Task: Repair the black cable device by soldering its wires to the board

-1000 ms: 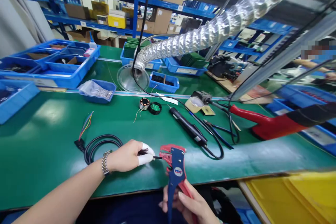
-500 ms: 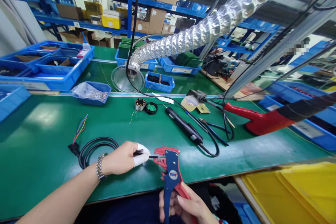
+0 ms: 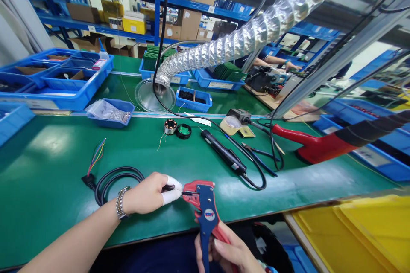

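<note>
My left hand [image 3: 153,194], with white covers on the thumb and a finger, pinches a black cable [image 3: 120,172] near its end. The cable lies looped on the green bench, and its other end has a black connector [image 3: 89,180] with several thin coloured wires. My right hand [image 3: 227,249] is wrapped round the handles of a red and blue wire stripper [image 3: 206,209] at the bench's front edge. The stripper's jaws point left, and the cable's tip sits between them, just beside my left fingertips.
A black electric screwdriver [image 3: 224,151], pliers [image 3: 256,150], a copper-wound motor part [image 3: 170,126] and a black ring with a green board [image 3: 183,131] lie beyond my hands. A foil duct [image 3: 230,47] hangs overhead. Blue bins [image 3: 110,113] line the back. A co-worker's arms [image 3: 275,60] show behind.
The stripper has moved slightly left towards my left hand, and its jaws look more closed around the cable's tip. A co-worker's arms have come into view at the back.
</note>
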{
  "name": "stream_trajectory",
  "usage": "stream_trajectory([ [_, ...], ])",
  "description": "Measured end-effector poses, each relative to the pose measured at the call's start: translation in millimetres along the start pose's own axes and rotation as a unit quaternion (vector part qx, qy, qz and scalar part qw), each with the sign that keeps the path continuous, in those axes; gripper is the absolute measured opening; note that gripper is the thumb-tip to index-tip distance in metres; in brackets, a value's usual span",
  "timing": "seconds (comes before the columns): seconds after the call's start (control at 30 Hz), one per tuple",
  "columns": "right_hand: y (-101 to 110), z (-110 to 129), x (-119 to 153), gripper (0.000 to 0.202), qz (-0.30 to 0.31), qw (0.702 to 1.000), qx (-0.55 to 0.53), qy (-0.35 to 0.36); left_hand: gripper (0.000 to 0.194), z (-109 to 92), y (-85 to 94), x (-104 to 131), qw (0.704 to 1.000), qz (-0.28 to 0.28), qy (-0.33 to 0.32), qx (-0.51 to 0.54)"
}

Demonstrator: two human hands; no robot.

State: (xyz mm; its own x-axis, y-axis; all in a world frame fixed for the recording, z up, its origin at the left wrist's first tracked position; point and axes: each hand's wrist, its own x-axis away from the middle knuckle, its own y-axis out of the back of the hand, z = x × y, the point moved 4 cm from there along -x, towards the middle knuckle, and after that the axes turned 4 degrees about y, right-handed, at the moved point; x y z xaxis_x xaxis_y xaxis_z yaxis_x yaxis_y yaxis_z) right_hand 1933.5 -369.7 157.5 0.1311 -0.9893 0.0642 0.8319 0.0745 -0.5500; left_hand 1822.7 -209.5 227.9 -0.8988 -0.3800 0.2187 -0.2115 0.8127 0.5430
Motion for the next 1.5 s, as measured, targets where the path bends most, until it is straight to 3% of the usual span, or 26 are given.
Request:
stream_trajectory([
  [0.47,-4.0,1.2,1.0,0.048,-0.041,0.999,0.003,0.025,0.026,2.5,-0.4,-0.8,1.0,0.002,0.0,0.025],
  [0.8,1.3,-19.9,-2.3,0.052,-0.077,0.994,-0.05,0.065,0.031,1.6,-1.6,-2.5,1.0,0.007,-0.012,-0.007],
  [1.1,-7.2,-1.0,-4.9,0.053,-0.004,0.999,-0.048,0.025,0.023,1.1,1.2,-2.1,0.999,-0.016,0.007,0.042],
  [1.5,-5.6,-2.9,-5.3,0.046,-0.025,0.998,-0.03,0.046,0.021,2.3,0.5,-2.9,0.999,-0.037,0.005,0.039],
])
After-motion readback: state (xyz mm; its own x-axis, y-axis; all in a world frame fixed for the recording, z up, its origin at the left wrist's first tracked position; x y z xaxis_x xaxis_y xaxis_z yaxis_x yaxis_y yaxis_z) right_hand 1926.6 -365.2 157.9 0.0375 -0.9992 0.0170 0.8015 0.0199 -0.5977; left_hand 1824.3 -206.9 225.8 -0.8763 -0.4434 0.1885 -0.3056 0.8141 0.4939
